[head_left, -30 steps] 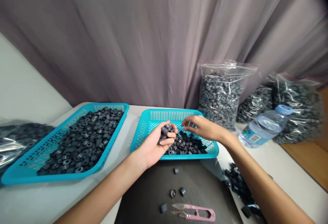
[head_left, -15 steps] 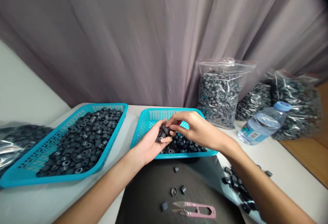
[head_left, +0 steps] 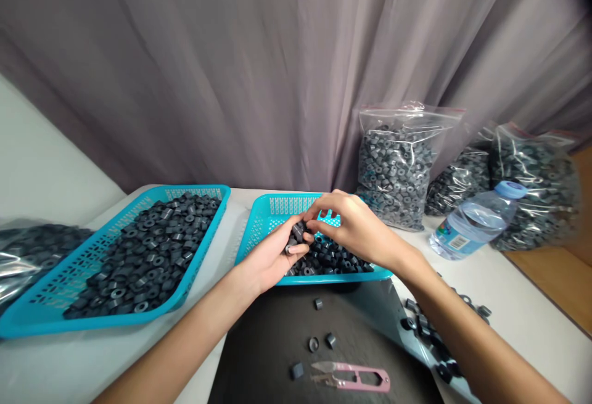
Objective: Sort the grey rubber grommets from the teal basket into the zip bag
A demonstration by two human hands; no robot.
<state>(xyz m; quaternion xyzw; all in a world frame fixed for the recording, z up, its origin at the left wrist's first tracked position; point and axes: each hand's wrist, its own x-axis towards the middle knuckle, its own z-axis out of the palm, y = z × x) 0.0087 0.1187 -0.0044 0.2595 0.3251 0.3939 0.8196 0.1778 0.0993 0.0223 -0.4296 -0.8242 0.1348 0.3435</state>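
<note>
My left hand (head_left: pixel 271 259) is cupped around several small dark grey plastic rings (head_left: pixel 298 232), held above the near part of the middle turquoise basket (head_left: pixel 314 280). Thumb and fingers of my right hand (head_left: pixel 358 228) pinch at one ring beside the left fingertips; that ring is partly hidden by the fingers. Below both hands, a pile of dark rings (head_left: pixel 333 259) lies in the basket. On the black mat (head_left: pixel 263 336) in front are a few loose ring pieces (head_left: pixel 330 340) and pink-handled thread snips (head_left: pixel 358 377).
Another turquoise basket (head_left: pixel 173 305) full of grey rings stands to the left, with a bag of rings (head_left: pixel 41 247) beyond it. At right are zip bags of rings (head_left: pixel 393 176), a water bottle (head_left: pixel 476 222) and loose rings (head_left: pixel 432 336) on plastic. A grey curtain (head_left: pixel 231 71) hangs behind.
The right fingers have shifted slightly and spread a little over the rings in the left hand. The left hand has tilted slightly; its rings sit differently.
</note>
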